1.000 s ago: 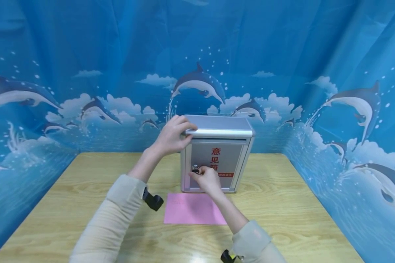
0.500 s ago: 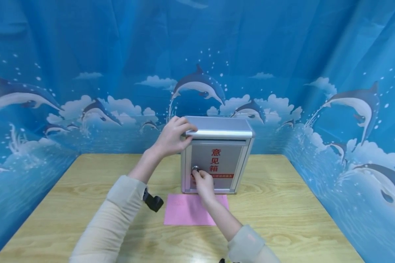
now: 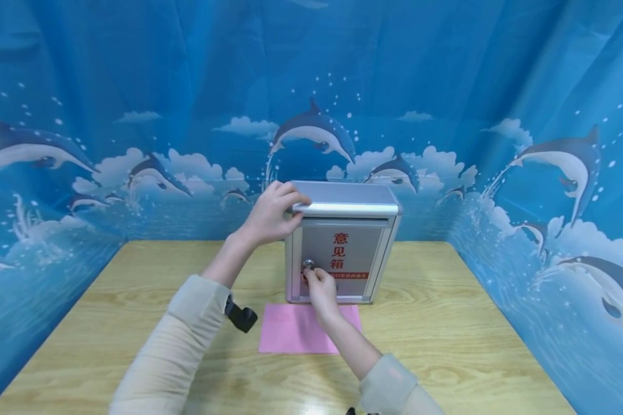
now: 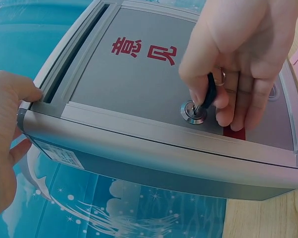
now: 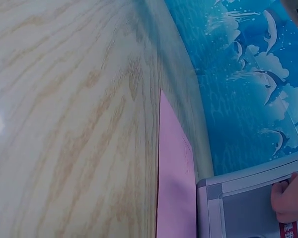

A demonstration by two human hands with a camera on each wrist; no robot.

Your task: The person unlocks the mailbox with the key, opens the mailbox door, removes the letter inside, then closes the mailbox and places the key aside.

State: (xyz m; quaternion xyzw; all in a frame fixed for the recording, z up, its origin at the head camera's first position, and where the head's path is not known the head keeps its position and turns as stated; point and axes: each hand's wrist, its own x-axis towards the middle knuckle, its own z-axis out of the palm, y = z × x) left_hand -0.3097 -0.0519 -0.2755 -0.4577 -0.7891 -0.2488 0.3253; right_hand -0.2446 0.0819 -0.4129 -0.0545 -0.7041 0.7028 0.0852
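A silver-grey metal suggestion box with red Chinese characters and a slot near its top stands upright on the table. My left hand grips its upper left corner; in the left wrist view the fingers lie on the front near the slot, the thumb at the side. Low on the left of the door is a round chrome lock. A black-headed key sits in it, pinched between thumb and forefinger of my right hand. A small ring hangs by the key head. The door is closed.
A pink sheet of paper lies flat on the wooden table in front of the box, partly under my right forearm. A blue dolphin-print curtain surrounds the back and sides.
My right hand has turned at the lock, its wrist lowering and swinging slightly left while still holding the key. The left hand and the box stay in place.
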